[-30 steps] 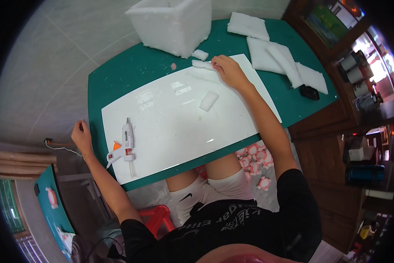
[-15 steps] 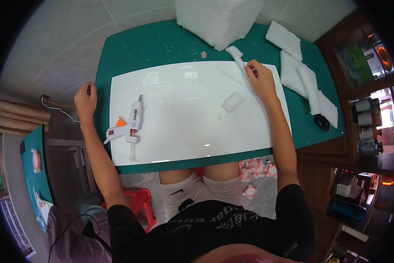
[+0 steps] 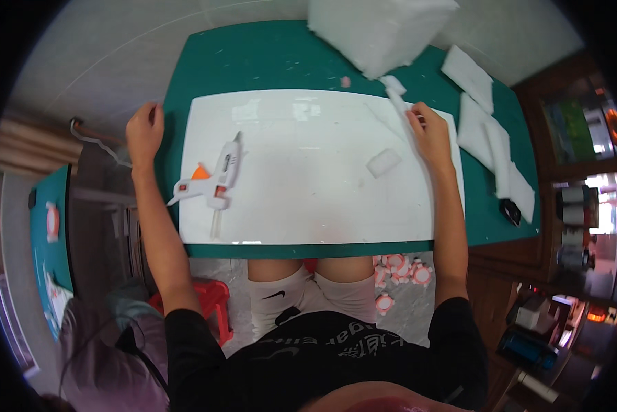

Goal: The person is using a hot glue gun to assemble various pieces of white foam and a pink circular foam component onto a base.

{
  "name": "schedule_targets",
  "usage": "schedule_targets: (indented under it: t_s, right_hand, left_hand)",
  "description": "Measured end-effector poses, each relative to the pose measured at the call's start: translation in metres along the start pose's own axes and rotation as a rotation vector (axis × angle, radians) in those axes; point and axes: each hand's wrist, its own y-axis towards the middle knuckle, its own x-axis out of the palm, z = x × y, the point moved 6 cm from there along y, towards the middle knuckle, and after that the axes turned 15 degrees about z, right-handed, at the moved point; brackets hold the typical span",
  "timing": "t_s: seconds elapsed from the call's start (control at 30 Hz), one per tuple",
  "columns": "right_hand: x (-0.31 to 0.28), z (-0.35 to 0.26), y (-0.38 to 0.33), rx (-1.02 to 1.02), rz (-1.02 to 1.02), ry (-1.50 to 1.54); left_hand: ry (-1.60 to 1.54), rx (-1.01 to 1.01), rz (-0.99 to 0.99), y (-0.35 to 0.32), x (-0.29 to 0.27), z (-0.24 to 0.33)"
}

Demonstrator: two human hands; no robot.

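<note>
My left hand [image 3: 145, 134] is loosely curled at the left edge of the green table, and nothing shows in it. My right hand [image 3: 430, 134] lies at the right part of the white board, its fingers curled beside the lower end of a thin white foam strip [image 3: 395, 96]; I see no grip on the strip. A small pale rectangular block [image 3: 384, 163] lies on the board left of my right wrist. On the board's left part rests a white glue gun [image 3: 228, 168] with an orange trigger, its nozzle pointing away from me and a clear glue stick at its back.
A large white foam-like block [image 3: 380, 31] stands at the far edge of the green table [image 3: 253, 58]. Several white foam sheets [image 3: 474, 123] and a small black object [image 3: 509, 211] lie at the right. Pink-and-white pieces [image 3: 397, 268] and a red stool [image 3: 212, 309] are below.
The whole view has shifted, so the table and the things on it sit further right in the picture. Relative to the table, both hands stay nearly in place, still curled.
</note>
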Motion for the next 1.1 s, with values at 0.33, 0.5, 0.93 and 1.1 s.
schedule_targets:
  t_s: [0.33,0.5,0.93,1.1]
  right_hand:
    - [-0.01,-0.009,-0.004,0.006,0.026,-0.067]
    - [-0.005,-0.015,-0.004,0.019,0.019,-0.069]
    - [-0.01,-0.003,-0.002,0.018,0.003,-0.101]
    - [-0.006,-0.003,-0.003,0.012,0.011,-0.111]
  left_hand:
    - [-0.008,-0.031,0.045,0.004,-0.003,0.011]
    - [0.029,-0.015,0.011,0.005,-0.008,0.006]
    - [0.003,0.01,-0.001,0.002,0.002,0.014]
    - [-0.001,0.024,-0.017,0.001,0.004,0.012]
